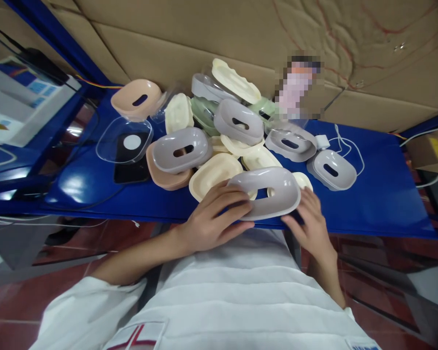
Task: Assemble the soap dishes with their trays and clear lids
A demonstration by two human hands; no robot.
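Note:
A glossy grey oval soap dish [282, 180] with a slot in its floor is held at the near edge of the table, in front of my body. My left hand [219, 214] grips its left end, fingers over the rim and thumb on the near side. Around the right end curls my right hand [308, 221], its thumb low near the front rim. Just behind lie a cream dish [213, 175] and another grey dish [200, 143] resting on a peach one [166, 170]. A small cream piece [302, 182] shows beside my right fingers.
More dishes form a heap, with a green one [204, 114] and a peach one [133, 95]. A clear cover [105, 141] and a black phone-like slab [131, 172] lie left. A white charger [321, 142] with cable sits right. Cardboard [168, 34] lines the back.

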